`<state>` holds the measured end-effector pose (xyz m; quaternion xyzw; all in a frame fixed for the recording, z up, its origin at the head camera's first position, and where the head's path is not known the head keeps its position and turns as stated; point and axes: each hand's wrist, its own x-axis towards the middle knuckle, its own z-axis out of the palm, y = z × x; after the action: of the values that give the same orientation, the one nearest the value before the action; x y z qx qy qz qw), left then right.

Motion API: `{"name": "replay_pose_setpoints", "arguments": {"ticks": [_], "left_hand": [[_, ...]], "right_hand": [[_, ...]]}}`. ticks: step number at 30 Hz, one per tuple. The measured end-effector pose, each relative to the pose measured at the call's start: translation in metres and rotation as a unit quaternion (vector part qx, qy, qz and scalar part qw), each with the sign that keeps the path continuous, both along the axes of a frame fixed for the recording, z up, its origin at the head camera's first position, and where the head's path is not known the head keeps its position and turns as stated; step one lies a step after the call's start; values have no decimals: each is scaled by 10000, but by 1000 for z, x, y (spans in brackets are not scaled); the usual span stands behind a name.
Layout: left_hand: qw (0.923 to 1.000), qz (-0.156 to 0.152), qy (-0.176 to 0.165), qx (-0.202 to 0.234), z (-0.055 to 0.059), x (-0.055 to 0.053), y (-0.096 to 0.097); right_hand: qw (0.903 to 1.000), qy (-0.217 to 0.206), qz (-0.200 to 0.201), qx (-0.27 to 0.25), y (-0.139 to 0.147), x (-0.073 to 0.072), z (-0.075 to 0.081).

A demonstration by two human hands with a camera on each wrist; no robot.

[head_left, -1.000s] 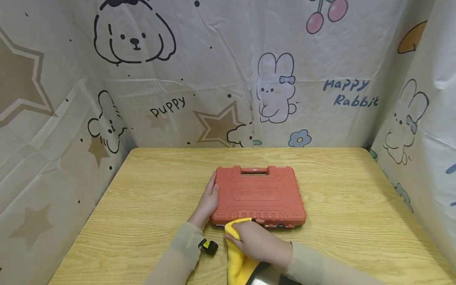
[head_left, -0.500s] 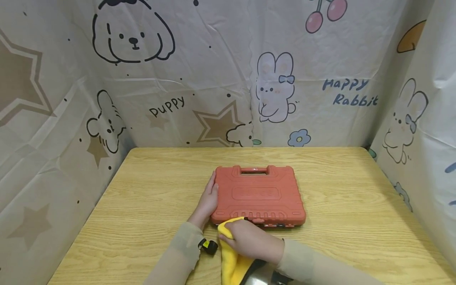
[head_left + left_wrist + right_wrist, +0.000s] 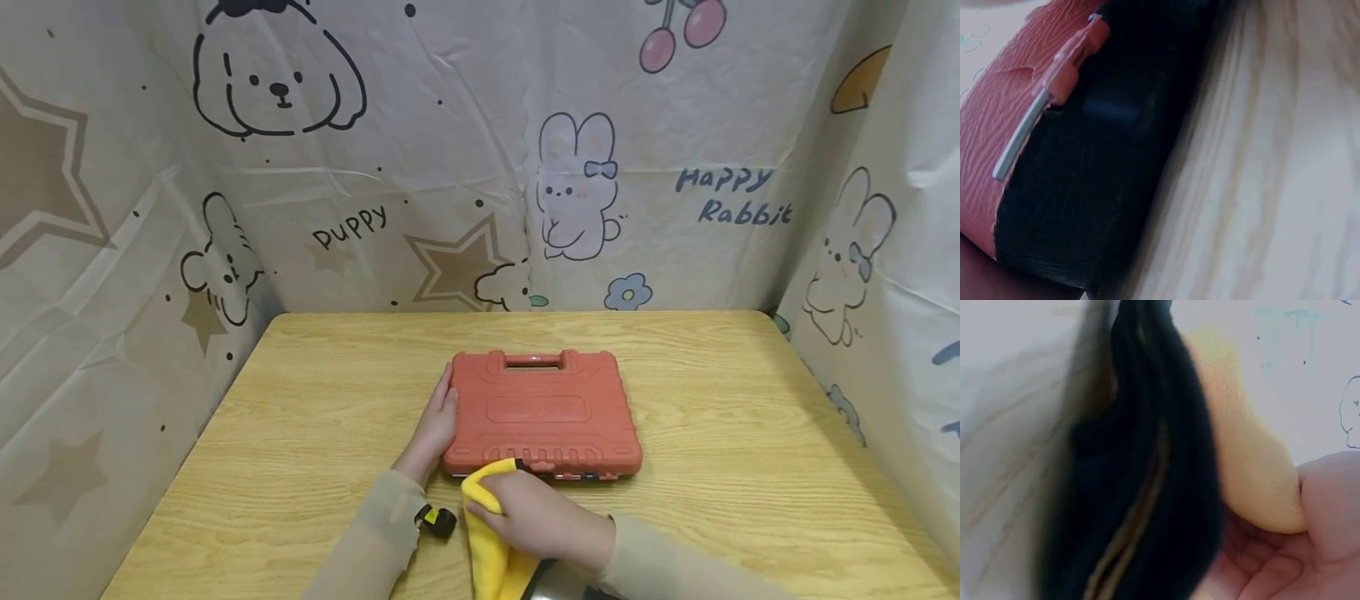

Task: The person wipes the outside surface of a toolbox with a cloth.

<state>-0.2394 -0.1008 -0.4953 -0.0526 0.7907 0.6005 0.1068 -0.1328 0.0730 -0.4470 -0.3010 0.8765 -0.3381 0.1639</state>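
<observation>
Pale, creased sheeting (image 3: pixel 450 142) printed with puppies, rabbits and stars hangs on three sides. A yellowish wood-grain tabletop (image 3: pixel 322 400) meets it.

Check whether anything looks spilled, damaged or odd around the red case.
Nothing clearly stands out: the red case lies flat, with no visible spill or damage. A metal rod shows along its edge, perhaps by design.

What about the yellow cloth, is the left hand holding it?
No, the right hand grips the yellow cloth; the left hand touches the red case.
</observation>
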Motion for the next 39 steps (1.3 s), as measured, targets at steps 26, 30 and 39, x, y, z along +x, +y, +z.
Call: {"name": "replay_pose_setpoints", "arguments": {"ticks": [26,30,39], "left_hand": [[9982,238,439,341,14,6,-5],[9923,161,1187,-323,25,7,-10],[9603,-2218,1686,136,69,29,-17]], "right_hand": [[9912,-481,-159,-1227,67,2,49],[9855,-709,-79,-1541,75,-6,47],[9731,-1377,-104,-1844,90,-22,46]]}}
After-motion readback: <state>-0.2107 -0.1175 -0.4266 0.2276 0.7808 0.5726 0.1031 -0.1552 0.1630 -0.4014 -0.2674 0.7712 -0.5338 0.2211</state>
